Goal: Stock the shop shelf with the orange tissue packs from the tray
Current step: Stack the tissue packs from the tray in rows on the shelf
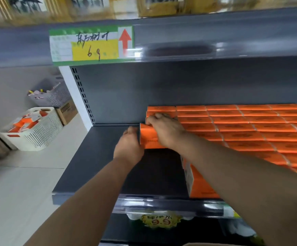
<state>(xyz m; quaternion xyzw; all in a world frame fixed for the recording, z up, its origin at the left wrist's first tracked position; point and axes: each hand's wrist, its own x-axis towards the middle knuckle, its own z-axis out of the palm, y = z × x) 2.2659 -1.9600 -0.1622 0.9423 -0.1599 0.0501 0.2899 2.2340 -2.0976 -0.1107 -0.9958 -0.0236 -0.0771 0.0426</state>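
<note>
An orange tissue pack (148,136) stands on the dark grey shelf (98,157), at the left end of a block of several orange packs (250,128) that fills the shelf's right side. My right hand (163,129) lies over the pack's top with fingers curled round its far edge. My left hand (129,143) presses against the pack's left face. A white slatted tray (37,135) on the floor at the far left holds more orange packs.
The upper shelf's edge carries a green and yellow price label (91,45) just above. A grey basket (50,96) and a cardboard box (67,111) stand behind the tray. Pale floor tiles lie left of the shelf. A yellow price tag (159,221) hangs below.
</note>
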